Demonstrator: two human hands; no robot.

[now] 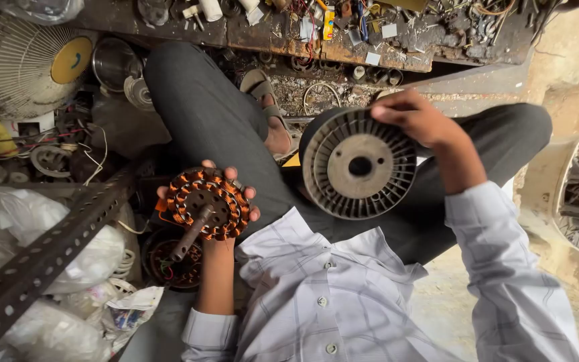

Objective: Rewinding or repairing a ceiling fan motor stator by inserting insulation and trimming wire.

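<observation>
My left hand (236, 196) cups a round motor stator (206, 203) wound with orange copper coils; a rusty metal shaft (192, 232) sticks out of its middle toward me. My right hand (413, 117) grips the top rim of a grey slotted metal rotor housing (358, 164) with a dark centre hole, held upright over my lap. The two parts are apart, the stator at the left, the housing at the right. I sit with dark trousers (202, 107) and a sandal (269, 110) showing.
A white fan guard (18, 64) stands at the upper left. A perforated metal angle bar (48, 248) crosses the lower left over white plastic bags (8, 228). Another wound stator (169, 261) lies below my left hand. A cluttered workbench edge (343, 37) runs along the top.
</observation>
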